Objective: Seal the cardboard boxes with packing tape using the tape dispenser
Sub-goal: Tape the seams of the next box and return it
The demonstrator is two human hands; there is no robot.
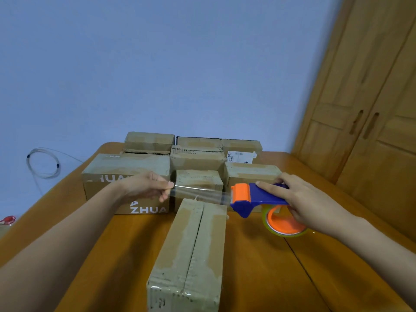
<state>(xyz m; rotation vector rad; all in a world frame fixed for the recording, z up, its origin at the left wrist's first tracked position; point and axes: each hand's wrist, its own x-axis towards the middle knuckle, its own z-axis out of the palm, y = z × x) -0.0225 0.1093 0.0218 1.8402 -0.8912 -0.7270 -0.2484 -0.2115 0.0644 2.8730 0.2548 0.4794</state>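
A blue and orange dispenser (258,197) is gripped by the right hand (299,199), fingers curled over its top, above the tabletop (281,266). A clear strip of tape (200,193) is stretched leftward from it, its end pinched by the left hand (148,188). Below the strip, a long box (191,255) is laid lengthwise, its centre seam unsealed. More boxes (198,158) are stacked at the far side. A coiled cable (42,163) is seen at far left, wooden doors (371,122) at right.
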